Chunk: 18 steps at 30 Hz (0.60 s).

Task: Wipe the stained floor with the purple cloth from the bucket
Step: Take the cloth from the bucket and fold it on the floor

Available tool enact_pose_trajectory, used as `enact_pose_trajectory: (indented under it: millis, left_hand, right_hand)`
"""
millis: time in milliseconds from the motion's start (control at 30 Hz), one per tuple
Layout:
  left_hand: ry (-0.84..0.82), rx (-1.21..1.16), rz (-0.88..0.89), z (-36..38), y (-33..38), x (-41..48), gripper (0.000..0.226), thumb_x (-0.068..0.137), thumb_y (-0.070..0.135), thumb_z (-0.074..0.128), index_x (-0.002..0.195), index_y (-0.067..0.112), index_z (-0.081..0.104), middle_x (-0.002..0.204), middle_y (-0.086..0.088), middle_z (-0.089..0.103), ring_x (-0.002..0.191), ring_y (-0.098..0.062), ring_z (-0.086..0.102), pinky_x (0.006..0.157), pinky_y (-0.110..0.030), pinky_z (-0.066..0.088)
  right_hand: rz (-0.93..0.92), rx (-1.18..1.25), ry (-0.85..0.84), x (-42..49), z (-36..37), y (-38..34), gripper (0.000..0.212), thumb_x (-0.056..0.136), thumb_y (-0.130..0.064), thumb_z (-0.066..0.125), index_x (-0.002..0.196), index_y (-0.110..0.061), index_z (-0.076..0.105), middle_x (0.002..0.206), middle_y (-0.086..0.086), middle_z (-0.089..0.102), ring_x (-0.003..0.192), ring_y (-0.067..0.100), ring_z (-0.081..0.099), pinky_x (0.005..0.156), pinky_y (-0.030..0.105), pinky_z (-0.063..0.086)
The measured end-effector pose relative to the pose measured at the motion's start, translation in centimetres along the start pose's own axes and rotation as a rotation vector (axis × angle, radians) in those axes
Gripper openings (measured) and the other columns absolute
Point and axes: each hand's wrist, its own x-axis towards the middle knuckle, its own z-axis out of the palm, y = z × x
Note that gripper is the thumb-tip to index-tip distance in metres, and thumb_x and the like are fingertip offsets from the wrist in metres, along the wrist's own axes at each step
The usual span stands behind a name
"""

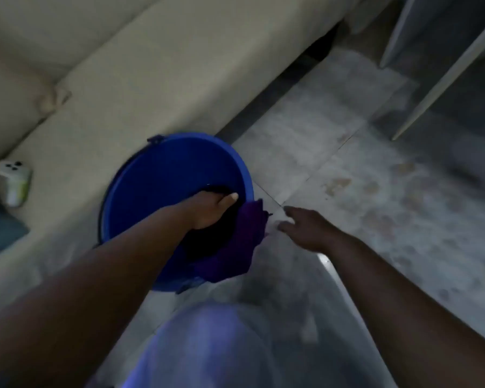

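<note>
Fetching step: left hand [207, 210] in the bucket [140, 191] grips the purple cloth [235, 247], right hand [305, 228] open; next, lift it toward the floor stains [375, 205] at 3 o'clock.

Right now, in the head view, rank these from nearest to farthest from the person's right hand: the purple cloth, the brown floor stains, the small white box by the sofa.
Measured from the right hand:
1. Purple cloth, draped over the bucket rim just to its left.
2. Brown floor stains, on the tiles ahead and to the right.
3. Small white box, at the far left by the sofa.
</note>
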Motion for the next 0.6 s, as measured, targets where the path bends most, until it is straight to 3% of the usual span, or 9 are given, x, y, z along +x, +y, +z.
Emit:
enact_pose_trajectory:
  millis: [67,167,233,300,367,433,467,533,600]
  left_hand:
    - [-0.062,-0.112,-0.012,2.3,-0.9,2.9,0.072,0.096,0.066,0.017,0.132,0.019,0.058,0.134,-0.004,0.057,0.113,-0.02,0.054,0.106,-0.033,0.037]
    - [-0.216,-0.199,0.011,5.3,-2.7,5.6,0.065,0.088,0.072,0.015,0.111,0.037,0.064,0.123,0.009,0.061,0.113,-0.011,0.055,0.11,-0.028,0.034]
    - [-0.226,-0.3,0.008,6.4,-4.1,6.8,0.066,0.082,0.073,0.017,0.107,0.032,0.062,0.118,-0.002,0.064,0.106,-0.015,0.059,0.093,-0.021,0.047]
    - [-0.239,-0.377,0.034,7.1,-4.8,7.3,0.063,0.08,0.077,0.015,0.099,0.032,0.057,0.113,-0.011,0.057,0.1,-0.022,0.056,0.077,-0.024,0.048]
    - [-0.282,-0.469,0.044,7.1,-5.4,7.4,0.066,0.079,0.074,0.012,0.093,0.035,0.064,0.099,-0.006,0.066,0.09,-0.018,0.062,0.068,-0.024,0.049]
    - [-0.389,-0.466,0.104,6.5,-5.9,6.8,0.063,0.074,0.072,0.017,0.083,0.047,0.074,0.077,0.011,0.075,0.069,-0.002,0.067,0.061,-0.015,0.051]
    - [-0.439,-0.474,0.144,6.1,-6.2,6.4,0.055,0.074,0.075,0.028,0.084,0.05,0.076,0.08,0.013,0.077,0.072,0.001,0.069,0.066,-0.013,0.052]
    - [-0.462,-0.534,0.211,5.8,-7.1,6.1,0.048,0.073,0.072,0.059,0.103,0.038,0.076,0.106,0.004,0.077,0.094,-0.009,0.072,0.083,-0.02,0.056]
    - [-0.399,-0.61,0.2,5.2,-7.4,6.1,0.043,0.08,0.054,0.064,0.11,0.025,0.073,0.112,-0.003,0.076,0.1,-0.016,0.072,0.087,-0.027,0.058]
  right_hand:
    - [-0.062,0.216,-0.061,3.8,3.2,2.3,0.068,0.091,-0.048,0.061,0.15,-0.022,0.038,0.147,0.003,0.053,0.128,0.021,0.054,0.104,0.036,0.045]
    - [-0.155,0.531,-0.19,8.1,7.4,5.3,0.072,0.075,-0.049,0.077,0.138,-0.025,0.05,0.131,0.001,0.065,0.112,0.014,0.065,0.099,0.04,0.054]
    - [-0.202,0.675,-0.23,10.0,9.3,6.7,0.071,0.072,-0.045,0.081,0.134,-0.022,0.055,0.127,0.001,0.068,0.112,0.016,0.067,0.096,0.042,0.057]
    - [-0.244,0.81,-0.272,10.7,10.5,7.3,0.065,0.073,-0.038,0.08,0.131,-0.019,0.058,0.125,0.003,0.07,0.115,0.021,0.067,0.095,0.043,0.057]
    - [-0.255,0.917,-0.287,10.7,11.0,7.4,0.05,0.078,-0.026,0.079,0.124,-0.016,0.064,0.122,0.005,0.072,0.114,0.022,0.068,0.094,0.039,0.057]
    - [-0.255,1.03,-0.293,9.8,10.7,7.0,0.038,0.077,-0.017,0.071,0.115,-0.015,0.068,0.115,0.005,0.075,0.108,0.019,0.071,0.09,0.031,0.059]
    - [-0.261,1.075,-0.292,9.4,10.5,6.9,0.037,0.075,-0.016,0.068,0.112,-0.016,0.069,0.113,0.004,0.076,0.106,0.019,0.071,0.088,0.029,0.059]
    - [-0.282,1.118,-0.278,8.5,9.6,6.7,0.036,0.075,-0.017,0.066,0.111,-0.02,0.069,0.112,0.002,0.076,0.106,0.018,0.072,0.086,0.028,0.06]
    - [-0.322,1.126,-0.243,7.6,8.3,6.4,0.038,0.078,-0.017,0.063,0.115,-0.024,0.066,0.114,-0.001,0.076,0.108,0.016,0.071,0.088,0.028,0.059]
